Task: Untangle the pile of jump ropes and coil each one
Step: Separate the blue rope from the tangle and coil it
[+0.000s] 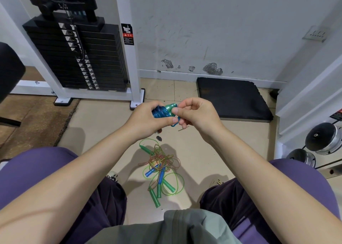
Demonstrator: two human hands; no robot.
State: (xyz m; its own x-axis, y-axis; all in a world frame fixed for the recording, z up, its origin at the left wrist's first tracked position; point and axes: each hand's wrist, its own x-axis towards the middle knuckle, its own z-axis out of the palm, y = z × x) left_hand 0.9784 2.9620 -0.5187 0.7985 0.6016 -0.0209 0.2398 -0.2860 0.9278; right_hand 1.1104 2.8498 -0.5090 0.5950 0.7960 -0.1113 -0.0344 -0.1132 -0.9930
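The weight stack (77, 58) is standing at the far left against the wall, with a black mat (233, 99) lying on the floor (96, 125) to the right; between the person's knees the pile of jump ropes (161, 169) is lying tangled on the floor, green and orange cords looping around blue and green handles; above it, held in the air, the blue rope (160, 112) is being finished into a tight coil, so the step in hand looks like securing the first coil; the next move probably calls for tucking the loose end through and setting the coil aside; the left hand (148, 117) is gripping the coil with fingers curled round it; the right hand (194, 112) is pinching the cord's end just beside the green handle (170, 107), fingers closed narrow.
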